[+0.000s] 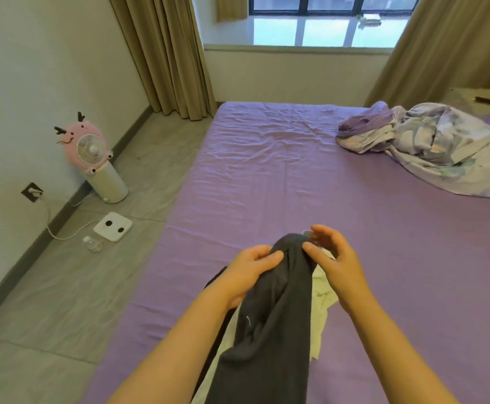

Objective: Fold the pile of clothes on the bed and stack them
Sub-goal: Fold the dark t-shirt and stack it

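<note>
Purple bed by the window | left hand clenched on dark garment, right hand pinching its top edge, fingers loose | garment lifted over white clothes at near edge | risk: bunched fabric slips, drags the white pile along

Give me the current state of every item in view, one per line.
Dark grey garment: lifted, bunched, unfolded.
White garment: crumpled on the bed under the grey one.
Left hand: gripping the grey garment.
Right hand: pinching its top edge.
Quilt: heaped, unfolded, at the far right.
Fan: standing on the floor; running or not, cannot tell.
Curtains: drawn open.
</note>
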### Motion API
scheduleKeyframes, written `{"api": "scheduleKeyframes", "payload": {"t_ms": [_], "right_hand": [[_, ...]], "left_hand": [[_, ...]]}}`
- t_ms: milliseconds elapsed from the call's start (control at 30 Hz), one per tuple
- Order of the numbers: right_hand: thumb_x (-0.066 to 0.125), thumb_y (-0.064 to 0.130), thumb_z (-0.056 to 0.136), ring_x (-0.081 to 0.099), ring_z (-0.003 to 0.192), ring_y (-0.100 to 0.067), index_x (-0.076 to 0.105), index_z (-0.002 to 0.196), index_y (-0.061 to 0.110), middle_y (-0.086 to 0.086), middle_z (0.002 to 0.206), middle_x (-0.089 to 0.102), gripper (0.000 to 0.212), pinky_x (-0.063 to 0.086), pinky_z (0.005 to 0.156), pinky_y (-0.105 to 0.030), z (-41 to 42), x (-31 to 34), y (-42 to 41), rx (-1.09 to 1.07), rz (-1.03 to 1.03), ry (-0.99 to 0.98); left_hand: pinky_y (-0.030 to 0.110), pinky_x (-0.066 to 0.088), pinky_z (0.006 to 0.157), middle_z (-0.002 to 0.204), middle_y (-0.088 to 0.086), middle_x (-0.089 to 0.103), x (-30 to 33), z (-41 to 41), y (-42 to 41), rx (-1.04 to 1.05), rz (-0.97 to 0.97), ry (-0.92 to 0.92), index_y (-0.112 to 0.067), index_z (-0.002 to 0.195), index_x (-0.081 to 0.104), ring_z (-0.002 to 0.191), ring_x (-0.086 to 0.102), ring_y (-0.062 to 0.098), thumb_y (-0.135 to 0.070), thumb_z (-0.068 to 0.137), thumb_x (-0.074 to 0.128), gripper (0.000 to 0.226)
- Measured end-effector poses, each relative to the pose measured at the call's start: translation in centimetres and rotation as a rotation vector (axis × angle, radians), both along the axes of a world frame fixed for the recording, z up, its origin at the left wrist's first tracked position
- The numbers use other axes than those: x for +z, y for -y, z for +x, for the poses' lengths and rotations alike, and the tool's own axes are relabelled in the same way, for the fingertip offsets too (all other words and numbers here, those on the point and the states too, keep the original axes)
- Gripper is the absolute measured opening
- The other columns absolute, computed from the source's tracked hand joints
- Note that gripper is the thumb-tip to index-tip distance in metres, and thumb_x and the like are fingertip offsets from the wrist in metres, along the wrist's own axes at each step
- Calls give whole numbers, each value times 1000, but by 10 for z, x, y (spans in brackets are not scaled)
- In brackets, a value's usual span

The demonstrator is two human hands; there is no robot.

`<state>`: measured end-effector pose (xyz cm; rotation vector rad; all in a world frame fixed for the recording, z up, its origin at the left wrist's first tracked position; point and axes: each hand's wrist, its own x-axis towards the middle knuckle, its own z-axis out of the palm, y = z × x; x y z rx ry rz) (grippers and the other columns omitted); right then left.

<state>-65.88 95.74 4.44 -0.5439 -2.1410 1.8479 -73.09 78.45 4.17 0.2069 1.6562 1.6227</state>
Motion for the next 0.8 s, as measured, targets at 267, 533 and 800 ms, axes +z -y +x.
{"api": "scheduleKeyframes", "payload": {"t_ms": [267, 533, 800], "right_hand": [[70, 32, 82, 58, 108, -5, 54, 119, 27, 13, 117, 60, 41, 53, 88, -25, 94, 95, 4, 280, 79, -72], [56, 17, 94, 68, 78, -8, 67, 100, 21, 5, 90, 72, 13, 50, 59, -16, 160, 188, -21, 356, -38, -231], [56, 12, 94, 68, 81, -11, 65, 98, 21, 3, 90, 72, 13, 55, 69, -22, 226, 231, -1, 386, -10, -323]], "left_hand": [[25, 56, 68, 92, 6, 74, 127, 80, -14, 139, 90, -183, -10, 101, 66, 84, 71, 18, -22, 97, 52, 19], [22, 55, 65, 91, 8, 74, 222, 157, 17, 237, 115, -243, 1, 100, 69, 79, 70, 16, -26, 94, 57, 29], [27, 55, 71, 98, 6, 73, 275, 241, 45, 250, 129, -205, -7, 112, 67, 84, 69, 17, -31, 91, 59, 33]]}}
